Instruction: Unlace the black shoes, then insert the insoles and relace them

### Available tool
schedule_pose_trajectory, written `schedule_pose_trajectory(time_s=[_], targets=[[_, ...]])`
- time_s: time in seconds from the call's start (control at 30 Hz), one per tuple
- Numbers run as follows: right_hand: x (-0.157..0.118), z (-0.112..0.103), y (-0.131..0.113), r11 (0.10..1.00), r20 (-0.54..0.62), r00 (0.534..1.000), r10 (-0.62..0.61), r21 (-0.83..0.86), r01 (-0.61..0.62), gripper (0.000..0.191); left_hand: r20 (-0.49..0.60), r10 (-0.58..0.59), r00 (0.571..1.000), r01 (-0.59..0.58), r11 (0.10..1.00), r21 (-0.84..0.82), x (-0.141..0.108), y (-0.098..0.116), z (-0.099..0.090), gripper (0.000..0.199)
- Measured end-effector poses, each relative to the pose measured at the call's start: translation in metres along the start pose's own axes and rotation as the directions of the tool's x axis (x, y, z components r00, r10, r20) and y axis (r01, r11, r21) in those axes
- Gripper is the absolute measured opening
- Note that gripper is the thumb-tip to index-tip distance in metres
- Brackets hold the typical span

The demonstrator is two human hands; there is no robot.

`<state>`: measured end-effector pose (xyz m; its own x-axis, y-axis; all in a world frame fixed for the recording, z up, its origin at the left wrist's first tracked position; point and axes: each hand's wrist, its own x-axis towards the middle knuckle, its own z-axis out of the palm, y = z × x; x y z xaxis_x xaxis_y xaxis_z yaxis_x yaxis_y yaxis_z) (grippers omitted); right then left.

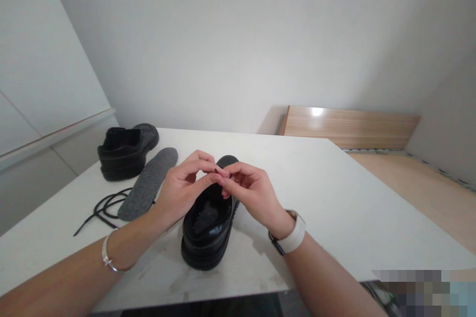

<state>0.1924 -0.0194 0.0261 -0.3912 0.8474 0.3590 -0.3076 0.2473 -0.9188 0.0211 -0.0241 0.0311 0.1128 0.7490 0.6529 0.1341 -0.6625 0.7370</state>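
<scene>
My left hand and my right hand meet fingertip to fingertip above the front of a black shoe. Both hands are closed in a pinch. A thin dark bit shows between the fingertips, which looks like part of a black shoelace; most of it is hidden by the fingers. The shoe stands upright on the white table, heel towards me, and its opening is visible below my hands. My fingers cover much of its tongue and lace area.
To the left lies a grey insole, partly over a loose black shoelace. A second black shoe stands at the table's far left. Behind the table on the right is a wooden headboard. A wall runs along the back.
</scene>
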Motion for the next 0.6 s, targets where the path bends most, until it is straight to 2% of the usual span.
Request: schedule_pose_trajectory(time_s=[0.1,0.2,0.37,0.53,0.6], targets=[[0.0,0.0,0.0,0.999,-0.034,0.999,-0.015,-0.03,0.014,0.021,0.033,-0.084,0.996,0.085,0.996,-0.023,-0.005,-0.002,0.0,0.01],[0.001,-0.001,0.001,0.999,-0.074,0.997,-0.03,-0.034,0.028,0.023,0.016,-0.154,0.988,0.154,0.987,0.045,-0.01,-0.004,-0.002,0.022],[0.001,-0.001,-0.001,1.0,-0.098,0.995,-0.015,0.011,0.016,0.023,0.027,-0.145,0.989,0.133,0.957,0.256,-0.009,-0.004,-0.005,0.013],[0.001,-0.007,-0.001,0.991,-0.124,0.992,0.006,0.136,0.01,0.025,0.002,-0.175,0.985,0.171,0.968,0.181,-0.009,-0.004,-0.006,0.015],[0.003,-0.012,0.002,0.985,-0.179,0.983,0.048,0.173,-0.016,0.025,0.017,-0.202,0.979,0.198,0.973,0.122,-0.01,-0.003,-0.006,0.014]])
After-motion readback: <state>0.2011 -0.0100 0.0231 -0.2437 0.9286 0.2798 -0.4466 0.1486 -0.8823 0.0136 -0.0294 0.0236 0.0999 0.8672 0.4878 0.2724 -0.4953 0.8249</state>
